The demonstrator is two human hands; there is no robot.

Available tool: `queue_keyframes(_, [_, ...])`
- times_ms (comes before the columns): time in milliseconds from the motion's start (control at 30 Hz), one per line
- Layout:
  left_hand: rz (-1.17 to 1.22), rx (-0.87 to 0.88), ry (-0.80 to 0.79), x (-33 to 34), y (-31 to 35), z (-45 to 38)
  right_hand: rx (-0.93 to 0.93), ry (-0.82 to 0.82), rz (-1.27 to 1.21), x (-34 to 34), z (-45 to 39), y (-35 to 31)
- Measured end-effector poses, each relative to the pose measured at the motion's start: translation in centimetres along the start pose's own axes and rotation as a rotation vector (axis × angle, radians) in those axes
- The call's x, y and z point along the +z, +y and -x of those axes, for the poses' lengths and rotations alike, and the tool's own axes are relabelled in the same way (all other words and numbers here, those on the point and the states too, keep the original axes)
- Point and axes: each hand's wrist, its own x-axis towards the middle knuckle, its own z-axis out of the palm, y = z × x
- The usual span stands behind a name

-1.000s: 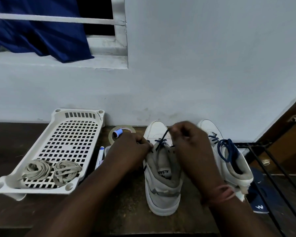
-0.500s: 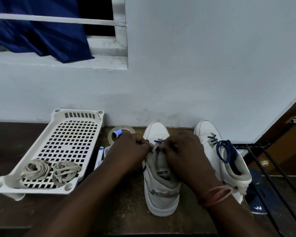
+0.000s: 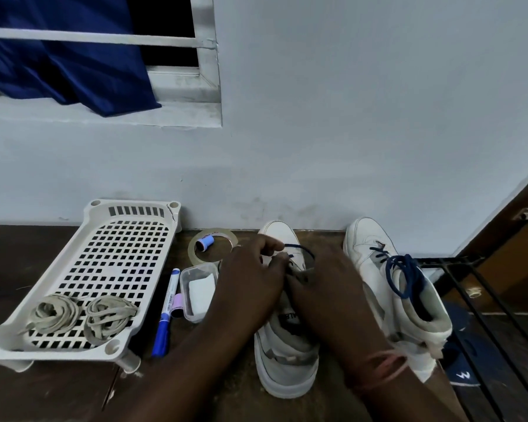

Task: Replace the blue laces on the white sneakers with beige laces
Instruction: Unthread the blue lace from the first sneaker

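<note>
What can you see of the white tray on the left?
The white tray looks like moulded plastic: a perforated grid floor, a slotted far wall, round corner sockets and stubby legs. It stands upright on the dark wooden surface, far end against the wall. Two coiled beige laces lie on its near end. No hand touches it.

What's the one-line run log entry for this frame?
step: unlacing | left hand: pinches blue lace | right hand: on left sneaker | beige laces: in tray
</note>
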Motion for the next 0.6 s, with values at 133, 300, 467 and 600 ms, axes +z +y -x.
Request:
queue_keyframes(133, [-0.187, -0.111, -0.135, -0.2, -1.1, -0.5, 0.101, -0.080, -0.134, -0.3, 0.5, 0.3])
queue_keyframes(300, [-0.308, -0.077, -0.201, -1.4, -1.9, -0.9, 0.237, -0.091, -0.305, -0.2, -0.4, 2.5])
queue_keyframes(467, [-0.368, 0.029, -0.174, -1.5, -2.0, -1.0, 0.343, -0.166, -0.528, -1.1, -0.8, 2.9])
queue_keyframes(600, [-0.630, 0.422, -0.002, -0.5, -1.1, -0.4, 0.278, -0.132, -0.451, -0.6, -0.7, 2.7])
